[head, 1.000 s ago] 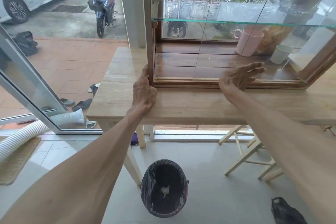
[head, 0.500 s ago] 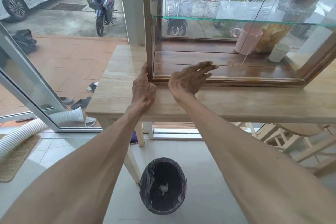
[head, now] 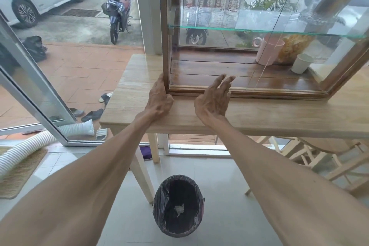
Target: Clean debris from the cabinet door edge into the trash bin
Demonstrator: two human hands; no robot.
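Note:
A wooden glass cabinet [head: 249,94] stands on a light wooden table [head: 259,118]. My left hand [head: 158,98] lies flat on the table against the cabinet's lower left corner, fingers along the corner post. My right hand [head: 214,98] is edge-on, fingers straight and together, resting at the cabinet's bottom front rail, a little right of the left hand. It holds nothing. A round trash bin [head: 178,205] with a black liner stands on the floor below the table edge, with a scrap of white paper inside. Debris is too small to make out.
Inside the cabinet are a pink mug [head: 269,51], a white cup [head: 301,63] and a glass shelf [head: 259,31] with jars. A folding wooden chair [head: 319,158] stands under the table on the right. A white hose [head: 30,146] lies at left by the sliding door.
My right hand swept left along the cabinet's bottom rail, from the middle toward the left corner. It now stands edge-on a little right of the left hand. The left hand stayed put.

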